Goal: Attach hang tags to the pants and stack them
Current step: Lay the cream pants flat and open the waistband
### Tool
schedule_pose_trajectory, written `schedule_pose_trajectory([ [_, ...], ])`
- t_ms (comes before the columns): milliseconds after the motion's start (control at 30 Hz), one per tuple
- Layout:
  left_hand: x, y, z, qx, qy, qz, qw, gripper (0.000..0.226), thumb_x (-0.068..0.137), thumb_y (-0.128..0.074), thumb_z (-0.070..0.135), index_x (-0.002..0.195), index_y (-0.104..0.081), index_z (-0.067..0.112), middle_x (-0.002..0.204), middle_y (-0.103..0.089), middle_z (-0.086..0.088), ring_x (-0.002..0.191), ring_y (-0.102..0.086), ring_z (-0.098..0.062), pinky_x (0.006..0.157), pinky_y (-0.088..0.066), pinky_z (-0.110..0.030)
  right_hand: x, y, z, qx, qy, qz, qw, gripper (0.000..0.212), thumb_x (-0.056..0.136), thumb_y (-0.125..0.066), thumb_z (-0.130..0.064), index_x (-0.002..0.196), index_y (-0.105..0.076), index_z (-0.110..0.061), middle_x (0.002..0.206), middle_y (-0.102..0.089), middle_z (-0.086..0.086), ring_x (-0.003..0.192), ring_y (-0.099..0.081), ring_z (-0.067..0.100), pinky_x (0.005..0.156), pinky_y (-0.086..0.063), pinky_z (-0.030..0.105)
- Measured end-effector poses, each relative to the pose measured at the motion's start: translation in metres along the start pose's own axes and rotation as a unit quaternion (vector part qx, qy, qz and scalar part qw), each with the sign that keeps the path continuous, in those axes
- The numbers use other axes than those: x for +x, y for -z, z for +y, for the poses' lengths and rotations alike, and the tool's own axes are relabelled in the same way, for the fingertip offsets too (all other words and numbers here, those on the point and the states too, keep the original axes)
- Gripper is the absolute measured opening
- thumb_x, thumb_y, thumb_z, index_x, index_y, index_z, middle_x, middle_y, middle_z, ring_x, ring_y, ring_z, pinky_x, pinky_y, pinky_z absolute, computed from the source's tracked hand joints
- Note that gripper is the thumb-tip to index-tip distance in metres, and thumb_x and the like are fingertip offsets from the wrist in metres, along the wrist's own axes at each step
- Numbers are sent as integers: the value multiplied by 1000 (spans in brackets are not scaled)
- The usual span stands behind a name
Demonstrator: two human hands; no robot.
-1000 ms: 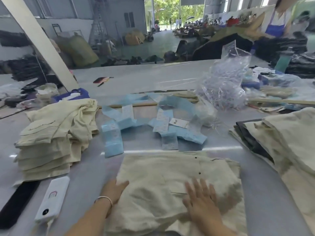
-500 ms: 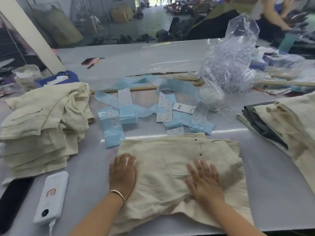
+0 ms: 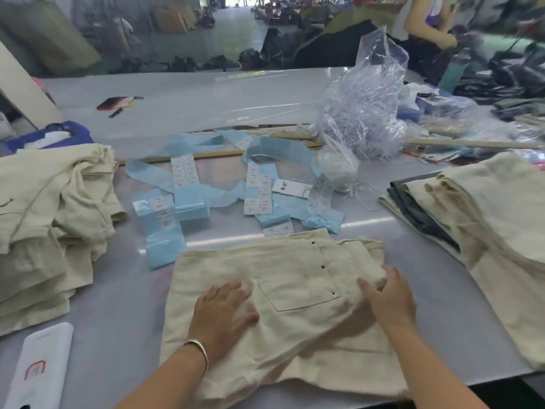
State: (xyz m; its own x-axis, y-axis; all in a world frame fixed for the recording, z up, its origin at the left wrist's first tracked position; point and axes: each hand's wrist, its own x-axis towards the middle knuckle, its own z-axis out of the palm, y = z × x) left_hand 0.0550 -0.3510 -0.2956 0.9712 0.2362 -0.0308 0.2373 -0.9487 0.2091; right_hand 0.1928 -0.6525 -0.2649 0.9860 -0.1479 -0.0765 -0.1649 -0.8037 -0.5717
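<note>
The folded cream pants (image 3: pixel 283 293), lying on the table (image 3: pixel 124 305) nearest the viewer, are pressed flat by the spread left hand (image 3: pixel 221 314), while a fabric fold is gripped by the right hand's (image 3: pixel 389 296) curled fingers.

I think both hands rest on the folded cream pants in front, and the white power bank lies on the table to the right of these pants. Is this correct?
Not quite. The head view shows the left hand and right hand on the folded cream pants, as you say, but the white power bank lies on the table to the left of these pants, not the right.
</note>
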Motion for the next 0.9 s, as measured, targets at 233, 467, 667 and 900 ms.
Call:
schedule_pose_trajectory([
  [233, 20, 18, 82, -224, 13, 4, 975, 24, 85, -64, 48, 90, -65, 24, 96, -56, 12, 95, -53, -7, 88, -43, -26, 9, 29, -33, 201, 154, -32, 967, 27, 67, -71, 4, 76, -59, -18, 72, -61, -7, 71, -58, 16, 59, -40, 17],
  [467, 39, 21, 152, -670, 163, -120, 714, 44, 88, -65, 44, 108, -62, 4, 93, -68, -12, 84, -65, -22, 77, -52, -36, -22, 24, -35, 39, 438, -186, 878, 38, 71, -61, -30, 106, -57, -43, 122, -36, -20, 114, -44, 8, 79, -44, 22],
  [667, 51, 4, 160, -633, 276, -39, 723, 22, 91, -66, 22, 98, -74, 3, 94, -75, -11, 91, -68, -26, 87, -52, -37, -2, 15, -22, -45, 515, -194, 834, 62, 54, -62, -15, 112, -64, -36, 120, -57, 7, 106, -58, 31, 81, -51, 24],
  [900, 46, 4, 165, -636, 309, -48, 706, 57, 99, -40, 49, 83, -78, 10, 88, -76, -11, 81, -72, -19, 71, -55, -27, 6, 11, -14, 90, 428, -62, 897, 32, 50, -78, -26, 58, -48, -16, 81, -48, 0, 75, -46, 19, 65, -42, 29],
])
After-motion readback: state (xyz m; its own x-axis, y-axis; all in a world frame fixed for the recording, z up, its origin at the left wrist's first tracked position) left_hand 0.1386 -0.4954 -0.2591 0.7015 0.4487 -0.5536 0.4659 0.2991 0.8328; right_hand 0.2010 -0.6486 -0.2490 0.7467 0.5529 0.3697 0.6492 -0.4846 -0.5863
